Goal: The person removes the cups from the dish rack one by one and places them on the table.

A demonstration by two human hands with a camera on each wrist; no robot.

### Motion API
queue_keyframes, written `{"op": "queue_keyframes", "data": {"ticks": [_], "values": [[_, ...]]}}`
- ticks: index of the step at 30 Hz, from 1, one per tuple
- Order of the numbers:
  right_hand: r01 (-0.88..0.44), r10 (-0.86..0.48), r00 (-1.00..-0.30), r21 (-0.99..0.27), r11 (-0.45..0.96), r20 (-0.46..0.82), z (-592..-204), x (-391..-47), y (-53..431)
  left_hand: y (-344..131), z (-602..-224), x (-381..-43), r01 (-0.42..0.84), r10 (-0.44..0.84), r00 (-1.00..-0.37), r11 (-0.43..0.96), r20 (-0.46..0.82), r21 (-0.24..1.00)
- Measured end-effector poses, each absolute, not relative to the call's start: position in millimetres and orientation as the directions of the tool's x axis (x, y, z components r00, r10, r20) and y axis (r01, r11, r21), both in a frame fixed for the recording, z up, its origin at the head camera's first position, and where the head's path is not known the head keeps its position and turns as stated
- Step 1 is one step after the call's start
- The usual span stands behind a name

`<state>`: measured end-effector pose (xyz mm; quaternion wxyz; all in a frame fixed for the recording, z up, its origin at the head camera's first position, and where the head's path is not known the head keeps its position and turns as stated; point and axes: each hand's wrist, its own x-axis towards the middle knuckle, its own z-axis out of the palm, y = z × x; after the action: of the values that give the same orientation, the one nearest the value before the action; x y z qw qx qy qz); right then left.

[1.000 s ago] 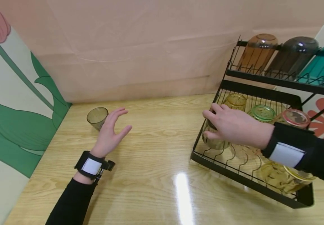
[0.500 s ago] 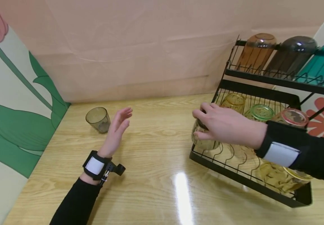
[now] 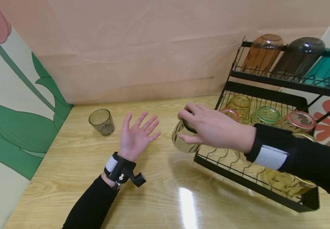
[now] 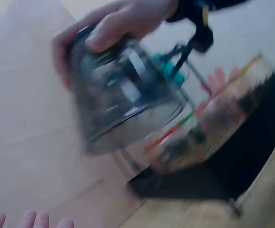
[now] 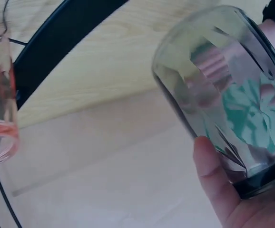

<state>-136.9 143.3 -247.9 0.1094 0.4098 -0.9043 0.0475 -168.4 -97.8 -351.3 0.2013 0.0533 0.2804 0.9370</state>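
My right hand (image 3: 211, 127) grips a clear grey-tinted drinking glass (image 3: 182, 141) round its base, mouth downward and slightly tilted. That glass (image 4: 123, 102) is above the table, just off the left side of the black wire rack (image 3: 249, 187). In the right wrist view, the thumb lies along the faceted wall of the glass (image 5: 223, 95). Palm up and fingers spread, my left hand (image 3: 136, 140) holds nothing and is to the left of the held glass. Another grey glass (image 3: 103, 122) stands upright on the table, behind and left of my left hand.
Upside-down glasses fill parts of the rack's lower tier: yellow (image 3: 240, 105), green-rimmed (image 3: 266, 115) and red-rimmed (image 3: 300, 121). A yellow glass (image 3: 282, 181) is near its front. Above are brown (image 3: 262, 54), dark grey (image 3: 298, 57) and teal (image 3: 329, 65) glasses. A pink backdrop (image 3: 142, 57) rises behind the table.
My right hand has lifted the grey glass out of the rack and carried it left. My left hand has moved right and turned palm up, its fingers spreading.
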Motion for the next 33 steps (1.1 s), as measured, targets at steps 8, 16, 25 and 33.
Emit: {"op": "queue_keyframes", "data": {"ticks": [8,16,25,33], "values": [[-0.785,-0.74,-0.596,-0.036,0.618,0.312,-248.8,-136.3,130.7,-66.0,-351.3,-153.5,-0.5,0.546,-0.837,-0.747,-0.024,0.437],[-0.812,-0.755,-0.565,-0.062,0.58,0.334,-253.1,-135.1,125.9,-42.8,-343.9,-136.9,-0.592,0.702,-0.697,-0.68,0.149,0.433],[-0.835,-0.756,-0.514,-0.035,0.55,0.405,-256.0,-132.3,123.8,-35.5,-327.3,-125.6,-0.582,0.648,-0.759,-0.628,-0.068,0.516],[-0.828,-0.764,-0.524,-0.015,0.56,0.377,-266.8,-132.5,121.5,-32.8,-333.9,-126.2,-0.583,0.592,-0.78,-0.571,-0.201,0.578]]}}
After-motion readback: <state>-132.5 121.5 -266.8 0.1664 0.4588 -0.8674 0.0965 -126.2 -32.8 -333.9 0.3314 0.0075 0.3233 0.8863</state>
